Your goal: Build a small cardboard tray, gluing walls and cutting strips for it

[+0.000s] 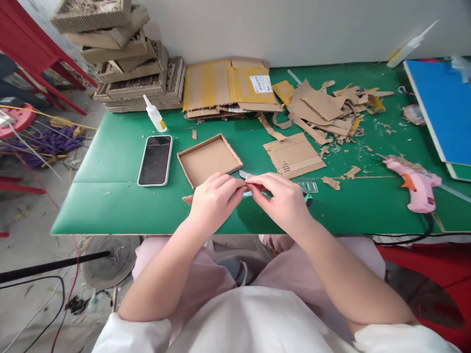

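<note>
My left hand and my right hand meet at the fingertips over the near edge of the green table. Both pinch a small thin object with a silvery end showing; I cannot make out what it is. A teal part pokes out beside the right hand. A scrap of cardboard shows under the left hand. Just beyond my fingers lies a shallow square cardboard tray.
A phone lies face up left of the tray, a small glue bottle behind it. Flattened cardboard, cut pieces and scraps cover the back. A pink glue gun lies right, a blue board beyond it. Stacked cardboard trays stand far left.
</note>
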Demonstrator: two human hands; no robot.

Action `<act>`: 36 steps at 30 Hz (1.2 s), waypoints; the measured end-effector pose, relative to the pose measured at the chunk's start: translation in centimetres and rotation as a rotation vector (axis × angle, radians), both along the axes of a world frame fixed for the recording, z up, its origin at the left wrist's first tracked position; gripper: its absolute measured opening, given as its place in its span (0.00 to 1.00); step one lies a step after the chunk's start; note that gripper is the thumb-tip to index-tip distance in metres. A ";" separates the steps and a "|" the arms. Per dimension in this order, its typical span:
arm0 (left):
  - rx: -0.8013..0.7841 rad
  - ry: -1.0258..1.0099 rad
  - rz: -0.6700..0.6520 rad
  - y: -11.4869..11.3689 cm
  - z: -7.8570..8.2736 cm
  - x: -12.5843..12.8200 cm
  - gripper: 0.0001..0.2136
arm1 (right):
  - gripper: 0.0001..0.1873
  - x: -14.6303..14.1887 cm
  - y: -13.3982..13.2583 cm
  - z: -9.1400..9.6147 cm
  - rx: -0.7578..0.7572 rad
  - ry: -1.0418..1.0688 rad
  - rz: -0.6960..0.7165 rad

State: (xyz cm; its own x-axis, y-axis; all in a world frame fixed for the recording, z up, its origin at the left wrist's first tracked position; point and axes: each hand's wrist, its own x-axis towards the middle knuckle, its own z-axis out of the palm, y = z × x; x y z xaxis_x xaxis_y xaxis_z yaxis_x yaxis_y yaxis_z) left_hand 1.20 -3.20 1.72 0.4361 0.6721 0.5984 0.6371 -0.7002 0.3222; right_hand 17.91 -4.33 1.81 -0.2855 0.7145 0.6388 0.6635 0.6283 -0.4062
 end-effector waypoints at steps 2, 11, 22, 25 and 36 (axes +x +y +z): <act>0.031 0.060 0.000 0.2 0.6 0.3 0.07 | 0.05 0.2 0.3 0.2 -0.029 -0.015 -0.012; 0.031 0.127 0.082 2.0 4.0 3.4 0.07 | 0.06 1.8 2.2 2.2 0.005 0.076 -0.174; 0.276 0.004 0.074 2.0 1.5 5.3 0.03 | 0.05 3.5 2.0 1.7 -0.263 0.358 -0.089; 0.095 -0.083 0.052 2.2 1.7 5.3 0.04 | 0.05 3.9 2.0 1.8 -0.156 0.284 -0.076; -0.168 -0.042 0.027 2.4 1.6 4.9 0.07 | 0.07 3.7 1.8 0.9 -0.022 0.094 -0.109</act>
